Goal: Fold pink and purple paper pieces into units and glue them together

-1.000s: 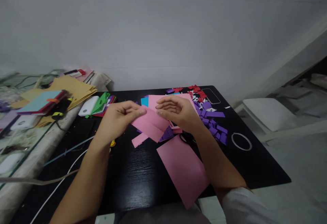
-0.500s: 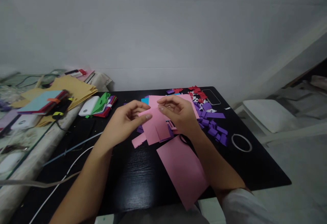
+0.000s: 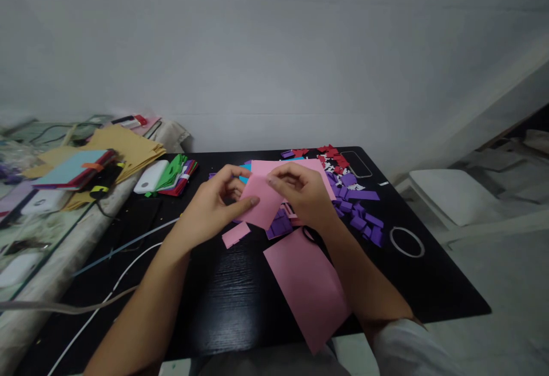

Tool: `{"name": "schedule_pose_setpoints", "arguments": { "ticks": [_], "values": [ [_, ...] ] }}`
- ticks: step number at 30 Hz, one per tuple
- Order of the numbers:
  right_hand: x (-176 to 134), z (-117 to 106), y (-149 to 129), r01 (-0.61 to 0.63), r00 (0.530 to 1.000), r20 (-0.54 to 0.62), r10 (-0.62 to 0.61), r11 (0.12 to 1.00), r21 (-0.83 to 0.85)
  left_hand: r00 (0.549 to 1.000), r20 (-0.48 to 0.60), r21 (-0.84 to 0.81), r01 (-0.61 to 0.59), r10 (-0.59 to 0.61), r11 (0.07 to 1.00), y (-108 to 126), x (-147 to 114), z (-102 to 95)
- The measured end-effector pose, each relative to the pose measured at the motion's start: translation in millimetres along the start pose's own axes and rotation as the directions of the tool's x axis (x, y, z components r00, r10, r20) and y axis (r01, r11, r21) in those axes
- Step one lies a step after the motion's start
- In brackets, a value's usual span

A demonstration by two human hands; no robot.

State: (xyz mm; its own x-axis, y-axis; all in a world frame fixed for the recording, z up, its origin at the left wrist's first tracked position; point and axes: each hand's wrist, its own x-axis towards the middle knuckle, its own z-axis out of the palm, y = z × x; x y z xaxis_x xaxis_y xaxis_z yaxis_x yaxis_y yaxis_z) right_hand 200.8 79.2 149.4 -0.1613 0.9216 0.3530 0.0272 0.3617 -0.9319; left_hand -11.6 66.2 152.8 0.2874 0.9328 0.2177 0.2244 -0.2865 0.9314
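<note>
Plain pale wall [image 3: 274, 55], matte and faintly seamed, rises behind a black worktop [image 3: 231, 313] whose glossy surface shows a fine wood-like grain. Above its middle, a small pink sheet [image 3: 262, 201], smooth and four-sided, is held tilted between two bare hands. The left hand [image 3: 210, 210] is partly open, thumb lying along the sheet's left edge and the other fingers loosely curled. The right hand [image 3: 306, 196] pinches the upper right edge between thumb and fingertips, its remaining fingers bent inward. Whether the sheet is one layer or several, I cannot tell.

Behind the hands lies a flat, pale pink sheet [image 3: 268, 166]; nearer the person, a larger pink rectangle [image 3: 309, 290] sits aslant, partly beneath the right forearm. Just below the left hand is a short pink strip [image 3: 235, 235]. To the right are heaped angular purple pieces [image 3: 360, 221], jagged red scraps [image 3: 332, 153] and a thin, pale ring [image 3: 407, 242]. On the left, green folded paper [image 3: 171, 171] rests near overlapping tan sheets [image 3: 122, 150].
</note>
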Motion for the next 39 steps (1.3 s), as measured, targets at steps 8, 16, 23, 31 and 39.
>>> {"name": "schedule_pose_setpoints", "arguments": {
  "ticks": [8,16,23,31,39],
  "values": [
    [2.0,-9.0,0.9,-0.02,0.999,-0.034,0.025,0.99,0.141,0.91,-0.409,-0.116,-0.127,0.069,0.985,5.6,3.4,-9.6],
    [-2.1,-6.7,-2.3,0.18,0.983,-0.027,-0.179,0.984,0.012,0.92,-0.368,-0.065,-0.167,0.132,0.984,7.2,-0.9,-4.3],
    [-2.9,-5.1,-2.3,0.205,0.976,-0.079,-0.204,0.979,0.008,0.866,-0.423,0.128,-0.233,0.265,0.964,8.6,-3.2,-4.2],
    [-2.9,-7.0,-7.4,0.138,0.983,-0.13,-0.131,0.989,0.052,0.803,-0.466,0.252,-0.283,0.373,0.925,8.4,-4.1,-2.1],
    [-2.5,-8.2,-14.1,0.18,0.966,-0.206,-0.158,0.979,0.091,0.745,-0.499,0.322,-0.316,0.443,0.893,3.8,-5.2,-0.2]
  ]
}}
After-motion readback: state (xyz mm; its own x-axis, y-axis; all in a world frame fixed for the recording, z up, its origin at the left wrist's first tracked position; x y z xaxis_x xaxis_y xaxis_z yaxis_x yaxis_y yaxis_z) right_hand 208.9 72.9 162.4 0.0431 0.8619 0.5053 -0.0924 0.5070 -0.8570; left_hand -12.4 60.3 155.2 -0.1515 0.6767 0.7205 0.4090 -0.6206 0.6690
